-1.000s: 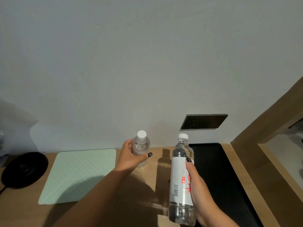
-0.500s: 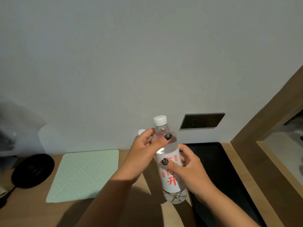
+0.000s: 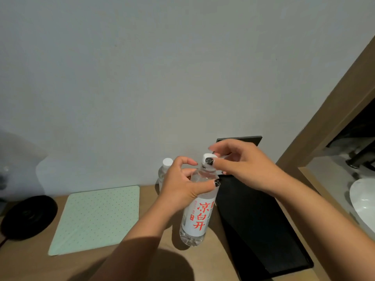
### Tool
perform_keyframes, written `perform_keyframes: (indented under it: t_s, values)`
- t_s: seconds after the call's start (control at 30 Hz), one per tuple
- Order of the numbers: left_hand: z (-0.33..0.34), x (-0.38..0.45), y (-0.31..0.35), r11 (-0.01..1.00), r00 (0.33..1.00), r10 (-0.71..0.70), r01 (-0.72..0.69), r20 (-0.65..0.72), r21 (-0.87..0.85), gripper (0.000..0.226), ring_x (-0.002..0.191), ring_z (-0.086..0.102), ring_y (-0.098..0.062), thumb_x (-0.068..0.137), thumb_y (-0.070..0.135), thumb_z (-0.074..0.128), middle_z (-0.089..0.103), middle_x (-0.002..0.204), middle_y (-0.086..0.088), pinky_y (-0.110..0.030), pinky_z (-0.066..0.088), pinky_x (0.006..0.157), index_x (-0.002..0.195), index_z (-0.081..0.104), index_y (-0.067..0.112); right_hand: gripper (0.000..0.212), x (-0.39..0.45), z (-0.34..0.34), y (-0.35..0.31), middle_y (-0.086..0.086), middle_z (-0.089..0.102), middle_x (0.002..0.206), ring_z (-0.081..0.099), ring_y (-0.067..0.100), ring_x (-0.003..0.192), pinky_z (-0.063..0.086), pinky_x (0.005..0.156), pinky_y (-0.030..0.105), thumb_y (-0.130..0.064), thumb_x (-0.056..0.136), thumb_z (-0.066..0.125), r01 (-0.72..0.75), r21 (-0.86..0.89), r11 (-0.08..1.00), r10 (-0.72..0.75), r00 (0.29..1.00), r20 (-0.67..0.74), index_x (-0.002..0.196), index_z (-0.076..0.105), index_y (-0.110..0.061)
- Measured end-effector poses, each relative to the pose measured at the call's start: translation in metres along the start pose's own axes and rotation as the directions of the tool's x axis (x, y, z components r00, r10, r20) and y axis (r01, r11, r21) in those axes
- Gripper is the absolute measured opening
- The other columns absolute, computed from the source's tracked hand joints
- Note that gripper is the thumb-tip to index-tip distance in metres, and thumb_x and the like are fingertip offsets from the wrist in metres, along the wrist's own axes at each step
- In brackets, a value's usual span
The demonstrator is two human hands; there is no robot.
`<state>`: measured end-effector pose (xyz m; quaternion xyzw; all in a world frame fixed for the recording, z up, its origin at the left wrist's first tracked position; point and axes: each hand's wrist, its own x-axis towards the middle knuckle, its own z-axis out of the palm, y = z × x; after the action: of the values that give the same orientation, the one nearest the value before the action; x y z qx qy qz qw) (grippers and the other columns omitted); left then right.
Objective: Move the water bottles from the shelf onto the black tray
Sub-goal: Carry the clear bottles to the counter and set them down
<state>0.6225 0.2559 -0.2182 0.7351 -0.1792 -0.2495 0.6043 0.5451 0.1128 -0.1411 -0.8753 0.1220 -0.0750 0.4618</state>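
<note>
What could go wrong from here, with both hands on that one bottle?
1. The right hand pinches the cap of the labelled bottle the left hand grips; if it loosens, water could spill on the counter.
2. The second bottle stands just behind the left hand; a backward nudge may topple it.
3. The tray holds nothing yet.

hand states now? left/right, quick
Left hand: grips the clear plastic water bottle with red lettering at its shoulder.
Right hand: pinches its white cap.
</note>
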Motion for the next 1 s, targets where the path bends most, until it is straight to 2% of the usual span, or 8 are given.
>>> perform_keyframes:
  t_s: [0.1,0.23,0.4,0.5,0.6,0.7,0.9,1.0]
  values:
    - [-0.002,0.003,-0.003,0.999,1.0,0.028,-0.027,-0.006,0.042,0.054,0.086,0.068,-0.015,0.062,0.024,0.084,0.071,0.102,0.006,-0.035,0.056,0.074,0.098,0.044,0.033,0.028,0.006,0.013,0.0,-0.009,0.067,0.098,0.064,0.007,0.088,0.053,0.078,0.026,-0.026,0.08,0.071,0.028,-0.196,0.98,-0.015,0.998,0.069,0.107,0.064,-0.024]
    - [-0.008,0.009,-0.012,0.997,0.999,0.046,-0.047,0.021,0.062,0.056,0.091,0.068,-0.017,0.063,0.022,0.084,0.07,0.108,0.002,-0.043,0.056,0.083,0.1,0.044,0.034,0.024,0.007,0.031,0.012,-0.01,0.065,0.096,0.062,0.006,0.087,0.054,0.075,0.026,-0.026,0.084,0.068,0.029,-0.181,0.983,-0.025,0.999,0.023,0.107,0.061,-0.025]
    - [-0.035,0.032,-0.023,0.993,0.978,0.112,-0.115,0.175,0.007,0.092,0.108,0.063,-0.019,0.053,0.017,0.09,0.067,0.115,-0.001,-0.043,0.05,0.097,0.128,0.039,0.035,0.022,0.013,0.045,0.024,-0.005,0.062,0.098,0.058,0.009,0.09,0.053,0.079,0.034,-0.025,0.089,0.06,0.031,-0.244,0.969,-0.043,0.998,-0.047,0.11,0.055,-0.023]
    - [-0.052,0.044,-0.026,0.976,0.973,0.217,-0.217,-0.077,0.008,0.064,0.103,0.061,-0.01,0.066,0.03,0.075,0.065,0.111,0.0,-0.021,0.05,0.087,0.124,0.048,0.025,0.023,0.028,0.052,0.033,0.001,0.062,0.104,0.058,0.016,0.093,0.053,0.083,0.041,-0.022,0.09,0.057,-0.027,-0.265,0.964,0.003,0.996,-0.089,0.112,0.054,-0.019]
    - [-0.063,0.058,-0.039,0.946,0.916,0.29,-0.232,-0.276,0.225,0.033,0.101,0.057,0.0,0.089,0.028,0.061,0.062,0.117,0.001,-0.011,0.047,0.084,0.121,0.056,0.02,0.024,0.043,0.062,0.041,0.005,0.06,0.109,0.057,0.018,0.097,0.054,0.084,0.04,-0.021,0.092,0.056,-0.057,-0.311,0.949,0.037,0.997,-0.071,0.115,0.052,-0.016]
    - [-0.065,0.073,-0.061,0.892,0.961,0.249,-0.18,-0.119,0.415,0.039,0.12,0.05,-0.013,0.091,0.029,0.057,0.054,0.132,0.001,-0.035,0.046,0.1,0.129,0.051,0.025,0.029,0.057,0.074,0.052,0.009,0.058,0.115,0.057,0.024,0.103,0.054,0.085,0.04,-0.018,0.093,0.054,-0.096,-0.365,0.926,0.089,0.995,-0.038,0.121,0.05,-0.014]
    - [-0.061,0.077,-0.083,0.886,0.982,0.187,-0.162,-0.014,0.435,0.041,0.116,0.053,-0.012,0.091,0.032,0.059,0.055,0.131,0.009,-0.027,0.046,0.091,0.13,0.047,0.036,0.027,0.068,0.092,0.083,0.008,0.059,0.115,0.059,0.024,0.105,0.056,0.083,0.039,-0.02,0.093,0.055,-0.18,-0.33,0.927,0.164,0.984,-0.076,0.119,0.05,-0.016]
    - [-0.061,0.08,-0.088,0.891,0.986,0.159,-0.125,-0.042,0.437,0.042,0.116,0.052,-0.013,0.091,0.032,0.058,0.055,0.132,0.009,-0.034,0.048,0.096,0.13,0.044,0.039,0.025,0.067,0.097,0.088,0.006,0.06,0.112,0.059,0.022,0.102,0.056,0.08,0.038,-0.021,0.093,0.055,-0.156,-0.328,0.932,0.123,0.985,-0.12,0.117,0.051,-0.017]
